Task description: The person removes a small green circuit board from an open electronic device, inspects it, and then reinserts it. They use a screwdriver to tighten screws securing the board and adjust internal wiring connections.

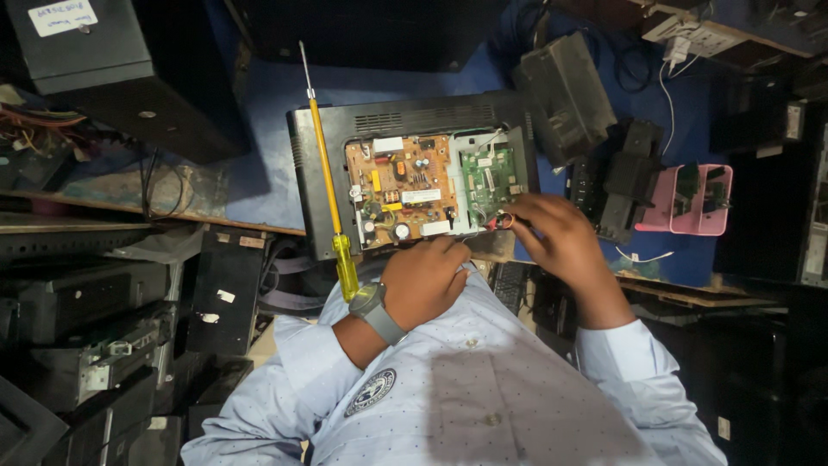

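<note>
Open black device casing [328, 138] lies on the blue bench [259, 190], rigid, likely light; grip by outer edges. Brown circuit board [398, 188] and green board [488, 179] inside look fragile. Left hand [424, 280] fingers curled at casing's near edge, holding nothing visible; right hand [556, 237] fingers pinch small wires beside green board. Yellow screwdriver [332, 198] rests across casing.

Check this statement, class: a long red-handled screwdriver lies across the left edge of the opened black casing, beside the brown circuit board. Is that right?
Not quite. In the head view the long screwdriver has a translucent yellow handle and yellow-sleeved shaft, not a red one. The rest holds: it lies across the left edge of the opened black casing, beside the brown circuit board.
</note>
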